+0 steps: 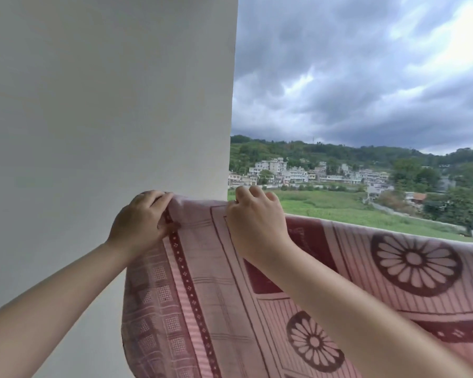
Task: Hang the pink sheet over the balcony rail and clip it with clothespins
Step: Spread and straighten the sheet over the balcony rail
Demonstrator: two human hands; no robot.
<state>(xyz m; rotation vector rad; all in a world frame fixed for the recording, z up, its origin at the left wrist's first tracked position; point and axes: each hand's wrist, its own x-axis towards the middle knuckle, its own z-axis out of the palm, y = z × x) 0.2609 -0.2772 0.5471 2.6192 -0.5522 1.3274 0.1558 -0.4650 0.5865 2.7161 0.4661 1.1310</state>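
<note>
Pink sheet (325, 296) with maroon flower medallions and checked border, draped, its top edge running rightward from the wall

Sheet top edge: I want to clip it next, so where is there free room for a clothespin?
The top fold of the pink sheet is bare to the right of the right hand, running on toward the frame edge. Between that hand and the left hand by the white wall, only a short gap.

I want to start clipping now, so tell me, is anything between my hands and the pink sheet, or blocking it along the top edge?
Nothing visible is in the way. The left hand and the right hand both already grip the pink sheet at its top edge, beside the white wall. The sheet hides the rail, and no clothespins are in view.
</note>
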